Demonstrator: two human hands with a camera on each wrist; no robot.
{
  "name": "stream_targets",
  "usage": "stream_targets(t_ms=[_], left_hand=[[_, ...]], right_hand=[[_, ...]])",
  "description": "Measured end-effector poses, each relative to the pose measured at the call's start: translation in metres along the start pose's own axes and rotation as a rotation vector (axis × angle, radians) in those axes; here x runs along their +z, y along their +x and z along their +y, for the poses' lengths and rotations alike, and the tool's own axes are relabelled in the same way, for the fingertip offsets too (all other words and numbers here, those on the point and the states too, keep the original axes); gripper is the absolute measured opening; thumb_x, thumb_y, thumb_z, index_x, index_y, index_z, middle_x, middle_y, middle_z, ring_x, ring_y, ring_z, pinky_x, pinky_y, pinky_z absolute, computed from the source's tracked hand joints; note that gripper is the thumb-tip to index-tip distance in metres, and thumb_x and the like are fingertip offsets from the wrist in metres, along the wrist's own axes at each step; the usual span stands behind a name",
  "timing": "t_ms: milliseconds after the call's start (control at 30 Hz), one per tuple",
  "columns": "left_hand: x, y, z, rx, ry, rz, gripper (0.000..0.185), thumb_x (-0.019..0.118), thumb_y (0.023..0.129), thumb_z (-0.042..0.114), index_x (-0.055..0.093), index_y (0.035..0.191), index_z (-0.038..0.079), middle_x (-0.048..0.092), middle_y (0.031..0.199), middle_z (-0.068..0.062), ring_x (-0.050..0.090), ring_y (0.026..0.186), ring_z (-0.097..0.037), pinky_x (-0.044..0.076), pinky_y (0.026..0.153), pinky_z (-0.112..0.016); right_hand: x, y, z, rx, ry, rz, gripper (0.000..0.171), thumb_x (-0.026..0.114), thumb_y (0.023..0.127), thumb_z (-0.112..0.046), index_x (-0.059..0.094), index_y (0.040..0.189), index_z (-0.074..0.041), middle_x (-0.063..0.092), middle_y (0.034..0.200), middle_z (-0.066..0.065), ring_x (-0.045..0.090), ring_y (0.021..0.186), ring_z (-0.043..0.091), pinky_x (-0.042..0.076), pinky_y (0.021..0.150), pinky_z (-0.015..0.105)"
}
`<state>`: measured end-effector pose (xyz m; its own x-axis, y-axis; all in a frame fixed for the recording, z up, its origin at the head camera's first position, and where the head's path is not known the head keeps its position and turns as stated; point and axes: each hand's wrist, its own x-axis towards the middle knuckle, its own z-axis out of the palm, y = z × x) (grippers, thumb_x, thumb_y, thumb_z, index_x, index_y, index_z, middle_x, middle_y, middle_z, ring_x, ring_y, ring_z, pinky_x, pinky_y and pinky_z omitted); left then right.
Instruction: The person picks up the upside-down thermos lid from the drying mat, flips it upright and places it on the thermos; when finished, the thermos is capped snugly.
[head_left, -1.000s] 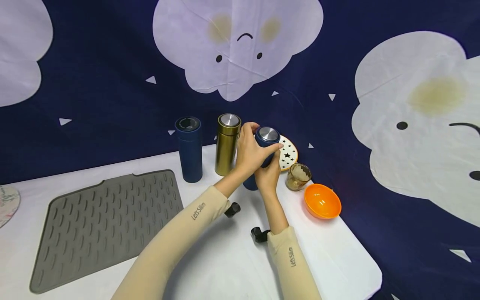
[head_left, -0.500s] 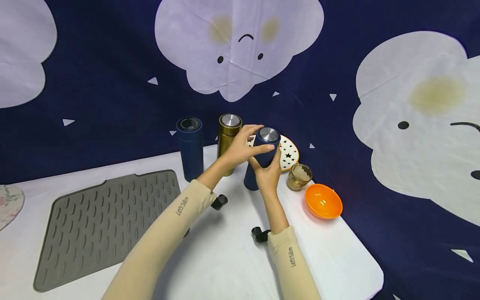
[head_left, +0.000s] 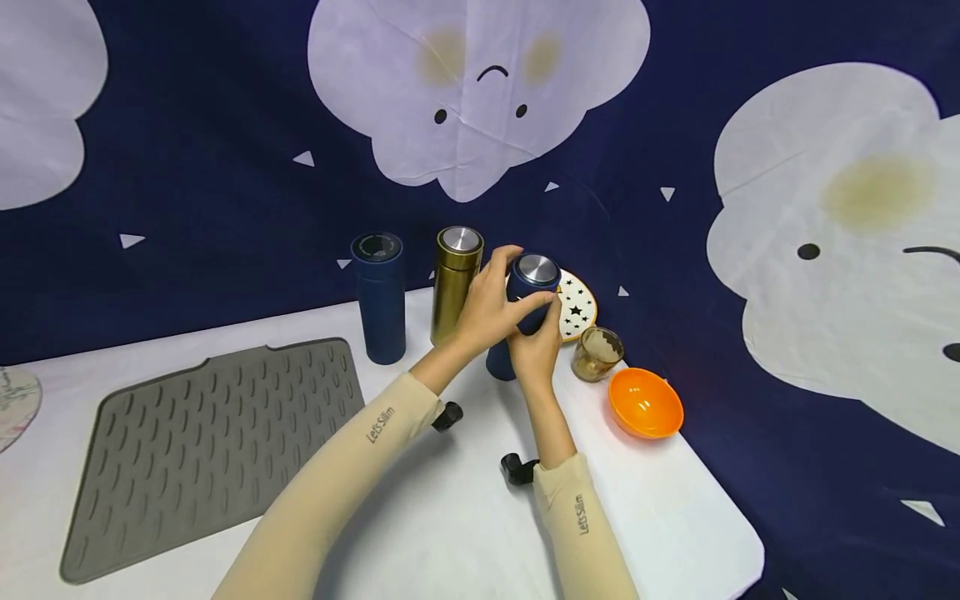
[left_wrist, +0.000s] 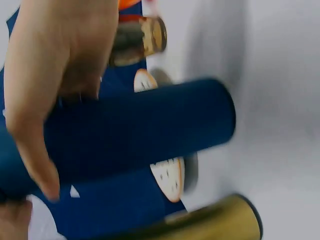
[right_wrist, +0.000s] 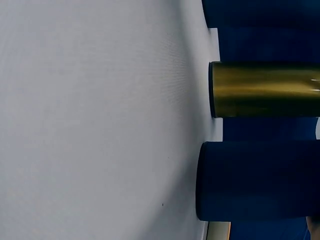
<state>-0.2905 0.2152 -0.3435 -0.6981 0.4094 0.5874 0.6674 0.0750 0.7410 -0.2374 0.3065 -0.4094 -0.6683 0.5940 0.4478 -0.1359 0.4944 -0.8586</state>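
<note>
A navy thermos flask point(head_left: 501, 360) with a silver-topped lid point(head_left: 537, 268) stands upright on the table. My left hand point(head_left: 487, 312) curls round its upper part, thumb across the front and fingers behind. Lower down, my right hand point(head_left: 536, 358) grips the body; in the left wrist view this right hand point(left_wrist: 60, 55) reaches over the flask point(left_wrist: 150, 132) from above. Just left of the left hand stands a gold flask point(head_left: 452, 300), seen also as a gold cylinder point(right_wrist: 265, 90) in the right wrist view. Behind the held flask is a star-patterned white dish point(head_left: 576, 308), partly hidden.
Farther left stands a second navy flask point(head_left: 381, 312) with a dark lid. A grey ridged mat point(head_left: 217, 450) covers the left side. A brown glass point(head_left: 597, 354) and an orange bowl point(head_left: 645, 403) sit right of the hands, near the table's right edge.
Half a second ago the left hand had loosened and swung left off the flask's upper part; now it has come back round it. The right hand and the flask have stayed in place.
</note>
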Motion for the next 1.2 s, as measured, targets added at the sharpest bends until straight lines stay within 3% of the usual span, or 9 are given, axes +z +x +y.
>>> stream_targets(t_ms=[200,267,367,567,667,767,933,1033,1200], left_hand=[[-0.020,0.005,-0.008,-0.176,-0.249,-0.292,0.069,0.073,0.091,0.024,0.039,0.149,0.007,0.047,0.150,-0.013,0.044,0.141,-0.029,0.037,0.115,-0.037],[-0.016,0.003,-0.005,-0.213,-0.209,-0.264,0.073,0.074,0.089,0.030,0.041,0.150,0.007,0.046,0.150,-0.011,0.043,0.141,-0.027,0.036,0.116,-0.041],[-0.002,0.000,0.004,-0.223,-0.090,-0.121,0.085,0.081,0.080,0.041,0.044,0.148,0.006,0.047,0.142,-0.011,0.047,0.132,-0.026,0.039,0.111,-0.043],[0.015,-0.001,0.012,-0.137,0.055,0.114,0.088,0.089,0.072,0.039,0.049,0.141,0.001,0.051,0.124,-0.015,0.053,0.116,-0.028,0.045,0.101,-0.039],[0.010,-0.001,0.006,-0.069,0.008,0.104,0.083,0.089,0.073,0.032,0.047,0.137,0.002,0.059,0.124,-0.015,0.059,0.114,-0.027,0.048,0.099,-0.034],[-0.002,0.002,-0.001,-0.027,-0.090,-0.020,0.075,0.085,0.080,0.026,0.043,0.138,0.002,0.060,0.134,-0.015,0.059,0.123,-0.025,0.048,0.103,-0.032],[-0.020,0.006,-0.005,-0.102,-0.177,-0.242,0.066,0.073,0.092,0.024,0.041,0.148,0.010,0.050,0.149,-0.011,0.051,0.135,-0.028,0.042,0.111,-0.039],[-0.018,0.005,0.000,-0.144,-0.113,-0.210,0.072,0.074,0.089,0.033,0.042,0.150,0.011,0.048,0.148,-0.009,0.047,0.136,-0.026,0.040,0.113,-0.042],[0.002,0.003,0.010,-0.125,0.082,0.009,0.085,0.084,0.076,0.048,0.053,0.141,0.003,0.051,0.127,-0.012,0.052,0.119,-0.025,0.045,0.104,-0.039]], right_hand=[[-0.001,0.001,0.000,-0.001,0.016,-0.001,0.082,0.083,0.078,-0.023,0.040,0.147,-0.013,0.061,0.132,0.016,0.061,0.114,0.033,0.047,0.097,0.049],[-0.001,0.000,0.001,-0.004,0.005,0.003,0.080,0.081,0.079,-0.019,0.040,0.147,-0.011,0.061,0.131,0.018,0.060,0.116,0.035,0.046,0.098,0.050],[-0.003,-0.001,0.002,-0.008,-0.013,0.002,0.079,0.077,0.078,-0.011,0.039,0.148,-0.011,0.060,0.134,0.021,0.058,0.123,0.037,0.044,0.104,0.051],[-0.003,-0.002,0.001,0.024,-0.005,-0.023,0.079,0.073,0.080,-0.007,0.037,0.150,-0.012,0.060,0.134,0.021,0.056,0.127,0.035,0.043,0.108,0.049],[-0.002,-0.001,0.000,0.023,-0.002,-0.019,0.076,0.073,0.079,-0.007,0.040,0.146,-0.011,0.061,0.132,0.021,0.059,0.122,0.036,0.045,0.104,0.050],[-0.001,0.001,-0.002,0.011,0.006,-0.012,0.076,0.076,0.078,-0.011,0.041,0.145,-0.012,0.061,0.131,0.019,0.060,0.118,0.035,0.046,0.100,0.051],[-0.001,0.002,-0.003,0.005,0.025,-0.022,0.081,0.083,0.078,-0.025,0.040,0.146,-0.014,0.061,0.131,0.016,0.061,0.114,0.033,0.047,0.097,0.050],[-0.001,0.001,-0.003,0.011,0.002,-0.018,0.082,0.083,0.079,-0.024,0.039,0.147,-0.013,0.060,0.134,0.019,0.059,0.120,0.035,0.045,0.102,0.051],[-0.002,-0.001,-0.003,0.015,-0.030,-0.012,0.081,0.075,0.078,-0.010,0.037,0.149,-0.012,0.057,0.138,0.023,0.053,0.129,0.037,0.040,0.109,0.051]])
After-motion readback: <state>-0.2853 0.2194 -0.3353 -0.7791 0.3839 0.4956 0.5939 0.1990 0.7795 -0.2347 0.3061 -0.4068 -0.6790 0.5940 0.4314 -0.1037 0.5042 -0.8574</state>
